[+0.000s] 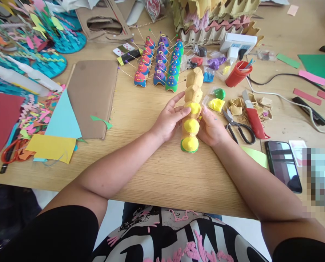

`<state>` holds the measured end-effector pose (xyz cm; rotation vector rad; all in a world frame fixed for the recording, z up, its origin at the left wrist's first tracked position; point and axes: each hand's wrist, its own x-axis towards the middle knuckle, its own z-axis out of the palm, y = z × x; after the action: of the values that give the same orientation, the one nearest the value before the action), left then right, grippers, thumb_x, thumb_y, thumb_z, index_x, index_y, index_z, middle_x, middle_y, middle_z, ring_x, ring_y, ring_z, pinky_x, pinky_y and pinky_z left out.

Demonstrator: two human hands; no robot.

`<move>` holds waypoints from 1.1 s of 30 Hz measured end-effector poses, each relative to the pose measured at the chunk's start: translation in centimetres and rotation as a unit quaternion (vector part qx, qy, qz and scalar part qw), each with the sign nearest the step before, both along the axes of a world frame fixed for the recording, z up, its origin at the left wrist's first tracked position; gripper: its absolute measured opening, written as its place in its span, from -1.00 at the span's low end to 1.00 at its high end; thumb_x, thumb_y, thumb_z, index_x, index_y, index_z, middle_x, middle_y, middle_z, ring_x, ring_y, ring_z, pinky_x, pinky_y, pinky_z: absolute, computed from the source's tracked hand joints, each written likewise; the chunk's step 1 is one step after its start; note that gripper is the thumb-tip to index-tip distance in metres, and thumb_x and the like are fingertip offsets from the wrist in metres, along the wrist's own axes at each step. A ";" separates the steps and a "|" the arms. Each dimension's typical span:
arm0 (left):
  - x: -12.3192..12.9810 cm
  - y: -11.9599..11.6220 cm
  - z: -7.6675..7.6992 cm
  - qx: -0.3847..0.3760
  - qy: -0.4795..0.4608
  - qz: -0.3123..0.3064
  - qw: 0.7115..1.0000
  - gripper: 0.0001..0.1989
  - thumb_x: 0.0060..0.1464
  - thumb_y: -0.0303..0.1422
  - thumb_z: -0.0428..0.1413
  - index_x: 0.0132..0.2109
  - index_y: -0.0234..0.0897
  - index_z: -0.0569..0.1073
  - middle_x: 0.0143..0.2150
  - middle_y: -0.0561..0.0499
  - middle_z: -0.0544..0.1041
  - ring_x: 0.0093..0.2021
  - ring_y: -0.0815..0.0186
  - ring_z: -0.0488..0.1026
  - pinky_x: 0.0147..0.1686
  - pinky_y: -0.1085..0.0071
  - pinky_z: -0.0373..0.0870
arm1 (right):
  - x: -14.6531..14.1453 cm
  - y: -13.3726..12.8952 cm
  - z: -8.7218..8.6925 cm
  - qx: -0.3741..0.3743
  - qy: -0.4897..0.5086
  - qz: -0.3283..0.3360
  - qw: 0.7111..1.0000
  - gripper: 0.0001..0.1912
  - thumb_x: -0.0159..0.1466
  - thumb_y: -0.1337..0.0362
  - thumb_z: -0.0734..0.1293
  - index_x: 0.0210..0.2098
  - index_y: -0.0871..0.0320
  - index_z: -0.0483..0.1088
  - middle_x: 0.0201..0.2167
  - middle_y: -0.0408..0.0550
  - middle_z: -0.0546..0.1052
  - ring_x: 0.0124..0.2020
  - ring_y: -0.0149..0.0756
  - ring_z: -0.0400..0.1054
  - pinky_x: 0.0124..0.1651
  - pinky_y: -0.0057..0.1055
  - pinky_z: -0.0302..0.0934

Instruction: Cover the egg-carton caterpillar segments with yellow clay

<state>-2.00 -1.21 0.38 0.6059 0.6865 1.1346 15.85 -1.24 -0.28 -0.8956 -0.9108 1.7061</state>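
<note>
A strip of egg carton cups point(193, 94) stands out over the table between my hands. Yellow clay covers its three nearer bumps, green edges the near end, and the far bumps are bare tan. My left hand point(168, 120) grips it from the left, thumb on a yellow bump. From the right side, my right hand point(212, 128) holds the same strip with its thumb up; some fingers are hidden behind it. Just beyond the right hand lie a lump of yellow clay point(216, 104) and a lump of green clay point(219, 93).
Painted egg carton caterpillars point(160, 65) stand in rows at the back. To the right are black-handled shears point(241, 128), a red-handled knife point(253, 118), a red cup point(237, 74), a power strip point(238, 43) with cables and a phone point(284, 165). Cardboard point(93, 96) and coloured paper lie left.
</note>
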 end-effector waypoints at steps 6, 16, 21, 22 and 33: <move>0.2 -0.1 -0.1 0.007 0.029 0.028 0.999 0.14 0.17 -0.16 0.66 0.74 0.14 0.31 -0.01 0.07 0.89 0.06 0.15 0.87 0.23 0.24 0.73 | 0.1 -0.2 0.1 0.002 -0.001 0.009 1.000 -0.30 0.05 -0.32 0.85 -0.21 -0.04 0.55 -0.28 -0.17 0.68 -0.16 -0.15 0.64 -0.05 -0.16 0.63; 0.7 -0.8 0.1 0.020 0.048 0.067 0.996 0.24 0.18 -0.17 0.66 0.79 0.15 0.18 0.11 0.00 0.87 0.09 0.12 0.85 0.24 0.23 0.69 | -0.1 -0.4 0.2 -0.001 -0.007 -0.008 1.000 -0.31 0.06 -0.29 0.86 -0.25 -0.01 0.53 -0.35 -0.19 0.64 -0.21 -0.17 0.62 -0.10 -0.17 0.60; 0.9 -1.0 0.2 0.024 0.060 0.078 0.995 0.21 0.16 -0.15 0.66 0.77 0.18 0.23 0.04 0.03 0.86 0.12 0.07 0.85 0.20 0.22 0.69 | -0.1 -0.4 0.2 0.000 -0.007 -0.014 1.000 -0.30 0.06 -0.29 0.86 -0.26 -0.01 0.51 -0.37 -0.21 0.62 -0.27 -0.22 0.58 -0.13 -0.19 0.59; 0.9 -1.0 0.2 0.024 0.065 0.081 0.994 0.19 0.16 -0.15 0.66 0.76 0.17 0.25 0.03 0.03 0.86 0.13 0.07 0.84 0.21 0.22 0.69 | 0.0 -0.4 0.2 0.001 -0.009 -0.012 1.000 -0.31 0.08 -0.29 0.85 -0.26 -0.01 0.50 -0.37 -0.21 0.61 -0.27 -0.22 0.58 -0.13 -0.19 0.59; 0.3 0.0 -1.6 0.161 0.086 0.050 0.982 -0.31 0.09 0.02 0.69 0.30 0.00 0.74 -0.05 0.07 0.83 0.06 0.22 0.80 0.15 0.33 0.68 | -0.4 -0.4 0.2 0.008 0.010 -0.029 0.999 -0.29 0.00 -0.25 0.89 -0.29 0.00 0.51 -0.35 -0.24 0.61 -0.32 -0.32 0.49 -0.19 -0.29 0.52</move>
<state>-1.69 -1.24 -1.17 0.9608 0.6917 1.3103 15.47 -1.65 -0.08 -0.8845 -0.8755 1.6524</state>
